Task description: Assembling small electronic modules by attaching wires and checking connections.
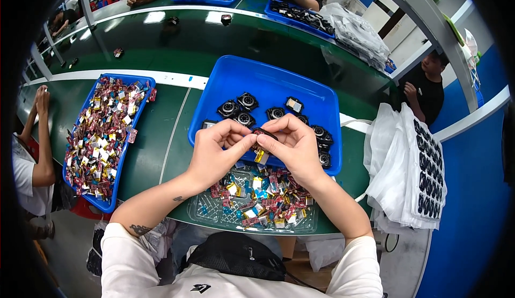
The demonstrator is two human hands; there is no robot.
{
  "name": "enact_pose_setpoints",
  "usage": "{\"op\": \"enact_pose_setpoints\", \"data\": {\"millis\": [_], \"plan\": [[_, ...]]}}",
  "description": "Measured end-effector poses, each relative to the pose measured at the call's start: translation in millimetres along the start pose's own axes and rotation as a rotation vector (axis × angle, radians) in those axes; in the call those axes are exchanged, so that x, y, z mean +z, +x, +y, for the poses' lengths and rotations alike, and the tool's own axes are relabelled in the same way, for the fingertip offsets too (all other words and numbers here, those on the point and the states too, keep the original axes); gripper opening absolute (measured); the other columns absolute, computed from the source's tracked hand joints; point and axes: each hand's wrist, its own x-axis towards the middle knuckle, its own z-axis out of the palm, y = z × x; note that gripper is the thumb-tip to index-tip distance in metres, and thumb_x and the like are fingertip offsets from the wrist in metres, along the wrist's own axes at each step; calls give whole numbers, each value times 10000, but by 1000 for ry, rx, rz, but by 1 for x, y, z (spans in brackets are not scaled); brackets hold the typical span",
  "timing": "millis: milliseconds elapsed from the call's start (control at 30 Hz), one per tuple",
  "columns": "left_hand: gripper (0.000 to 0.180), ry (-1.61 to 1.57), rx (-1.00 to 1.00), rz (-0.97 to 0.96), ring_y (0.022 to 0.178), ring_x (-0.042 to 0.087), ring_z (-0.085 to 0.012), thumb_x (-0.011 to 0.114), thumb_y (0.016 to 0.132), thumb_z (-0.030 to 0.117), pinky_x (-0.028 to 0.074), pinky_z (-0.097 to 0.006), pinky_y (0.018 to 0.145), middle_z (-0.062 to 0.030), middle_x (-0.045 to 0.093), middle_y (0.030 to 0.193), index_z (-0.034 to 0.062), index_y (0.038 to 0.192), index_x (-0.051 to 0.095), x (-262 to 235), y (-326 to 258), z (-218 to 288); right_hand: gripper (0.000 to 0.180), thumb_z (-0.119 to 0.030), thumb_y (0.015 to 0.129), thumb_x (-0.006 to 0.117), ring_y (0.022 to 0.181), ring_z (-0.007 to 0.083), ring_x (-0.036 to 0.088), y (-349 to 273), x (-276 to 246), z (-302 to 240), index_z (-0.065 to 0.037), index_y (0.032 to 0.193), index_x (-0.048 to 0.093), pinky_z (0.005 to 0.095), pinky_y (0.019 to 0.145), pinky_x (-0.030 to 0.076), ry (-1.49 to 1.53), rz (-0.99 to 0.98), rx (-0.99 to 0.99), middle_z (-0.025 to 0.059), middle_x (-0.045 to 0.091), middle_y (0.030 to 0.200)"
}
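Observation:
My left hand (215, 149) and my right hand (292, 147) meet over the near edge of a blue bin (268, 75). Between both hands' pinched fingertips is a small black watch case (264, 133) with a reddish circuit board at it; fingers cover much of it. From it hangs a yellow-and-silver battery (261, 155). Several round black watch cases (247, 102) lie in the bin, one showing a pale battery (294, 104). Below my hands, a clear plastic tray (201, 212) holds a heap of red circuit boards (274, 183) with small batteries and blue bits.
A long blue tray (122, 161) heaped with boards and batteries stands at left. Beyond a white rail (177, 79), a green conveyor (161, 41) carries a few pieces. At right hang white sheets (389, 164) with rows of black parts. Other people sit around the line.

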Motion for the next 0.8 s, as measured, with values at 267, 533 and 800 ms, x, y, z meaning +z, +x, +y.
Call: {"op": "enact_pose_setpoints", "data": {"millis": [267, 533, 800], "plan": [[223, 189, 102, -47, 568, 546, -54, 639, 851, 59, 436, -213, 524, -42, 627, 690, 5, 1066, 618, 2, -7, 8, 216, 9, 821, 667, 864, 140, 641, 42, -25, -25, 22, 1028, 606, 253, 784, 517, -143, -25, -9, 99, 644, 949], [66, 425, 383, -111, 551, 587, -162, 664, 787, 75, 468, -291, 531, -56, 644, 705, 47, 847, 668, 4, -5, 2, 210, -120, 803, 679, 791, 103, 639, 193, -89, -1, -34, 994, 686, 253, 668, 469, -479, 386, 37, 51, 700, 899], [63, 432, 381, -131, 571, 591, -184, 660, 784, 71, 472, -304, 529, -62, 643, 699, 44, 841, 662, 5, -9, 1, 167, -165, 675, 692, 812, 246, 676, 218, -119, 49, -93, 819, 737, 337, 747, 536, -1079, 383, 176, 117, 701, 886]]}}
